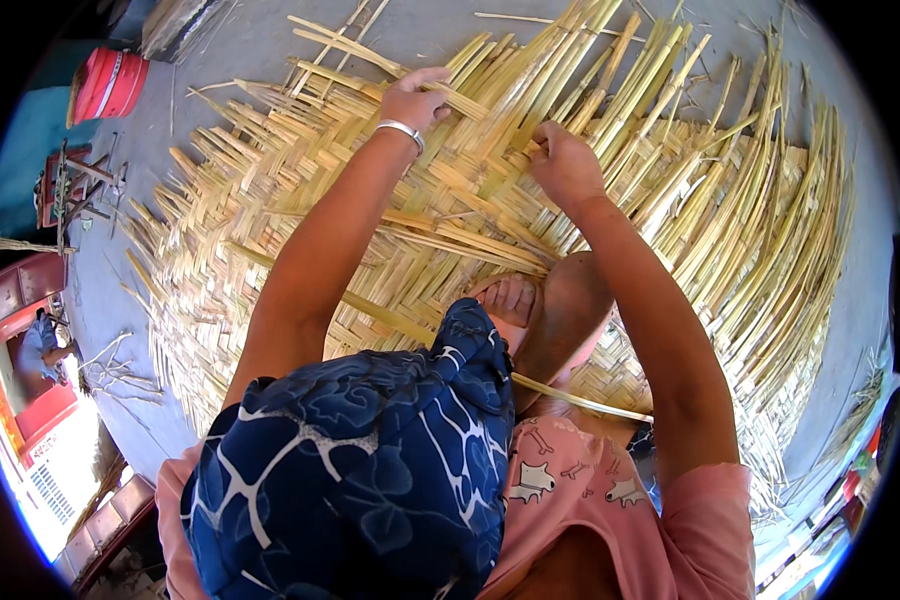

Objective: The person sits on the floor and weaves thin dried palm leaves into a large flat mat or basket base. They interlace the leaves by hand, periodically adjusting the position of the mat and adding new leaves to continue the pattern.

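A large mat (300, 190) of split reed strips in a herringbone weave spreads under me, with long loose strip ends (770, 270) fanning out at the right and far side. My left hand (417, 98), with a silver bangle at the wrist, is closed on a few reed strips (345, 42) at the far edge of the weave. To its right, my right hand (567, 165) is closed with its fingertips down at the weave among the strip ends; what they grip is partly hidden. Loose strips (460, 235) lie across the mat near my bare foot (510, 297).
Grey floor (130, 270) surrounds the mat. At the left are a pinkish-red round container (110, 85), a small wooden frame (75, 190) and dry twigs (120, 372). Another person (42, 345) is by a red doorway. Blue patterned cloth (340, 470) covers the lower middle.
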`<action>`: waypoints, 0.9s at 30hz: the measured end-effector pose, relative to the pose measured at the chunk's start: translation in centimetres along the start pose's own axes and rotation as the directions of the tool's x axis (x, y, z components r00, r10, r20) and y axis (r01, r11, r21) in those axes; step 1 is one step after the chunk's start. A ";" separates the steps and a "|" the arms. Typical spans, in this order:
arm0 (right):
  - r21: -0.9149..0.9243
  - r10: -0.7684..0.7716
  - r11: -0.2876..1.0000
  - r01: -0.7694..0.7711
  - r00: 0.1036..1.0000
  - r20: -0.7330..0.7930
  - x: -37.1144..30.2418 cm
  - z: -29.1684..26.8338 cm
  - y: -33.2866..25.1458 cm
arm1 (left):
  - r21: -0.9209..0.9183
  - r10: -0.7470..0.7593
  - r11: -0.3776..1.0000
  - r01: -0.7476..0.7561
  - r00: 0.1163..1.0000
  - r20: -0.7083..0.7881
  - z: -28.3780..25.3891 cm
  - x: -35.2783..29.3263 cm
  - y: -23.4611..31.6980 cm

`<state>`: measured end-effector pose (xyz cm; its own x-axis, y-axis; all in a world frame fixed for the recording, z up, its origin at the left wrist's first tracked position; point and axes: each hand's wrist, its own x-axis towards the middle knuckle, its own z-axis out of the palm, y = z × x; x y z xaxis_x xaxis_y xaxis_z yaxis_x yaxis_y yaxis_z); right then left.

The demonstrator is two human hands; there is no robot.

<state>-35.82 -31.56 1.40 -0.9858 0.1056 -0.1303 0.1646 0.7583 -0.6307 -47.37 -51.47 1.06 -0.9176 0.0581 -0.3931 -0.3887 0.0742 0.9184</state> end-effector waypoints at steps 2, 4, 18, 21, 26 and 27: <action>0.076 -0.033 0.996 0.040 0.995 -0.090 -0.5 0.4 0.2 | -0.070 0.005 0.998 -0.005 1.000 -0.003 -1.1 0.6 0.1; 0.106 -0.019 0.994 0.034 0.990 -0.143 -0.7 0.6 0.4 | -0.040 0.037 0.999 -0.037 0.999 0.000 -1.6 0.5 0.4; -0.086 0.016 0.996 -0.013 0.999 0.030 0.5 -0.5 -1.0 | -0.199 -0.057 0.978 0.061 0.998 0.025 -2.3 3.6 -0.3; -0.175 -0.155 0.970 0.166 0.985 0.078 1.1 -1.1 -0.5 | -0.288 -0.072 0.951 0.114 0.986 0.153 -2.8 4.2 0.9; -0.437 -0.241 0.821 0.368 0.917 0.319 1.9 -3.1 -2.1 | -0.279 0.011 0.956 0.095 0.935 0.354 -3.4 3.8 2.8; -0.471 -0.259 0.778 0.415 0.896 0.360 2.1 -3.3 -2.6 | -0.193 -0.002 0.979 0.065 0.951 0.309 -3.8 3.9 2.4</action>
<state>-38.39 -31.22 5.30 -0.9145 -0.3337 -0.2289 -0.2958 0.9373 -0.1845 -52.20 -54.81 1.92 -0.8465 0.3623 -0.3901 -0.4561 -0.1154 0.8824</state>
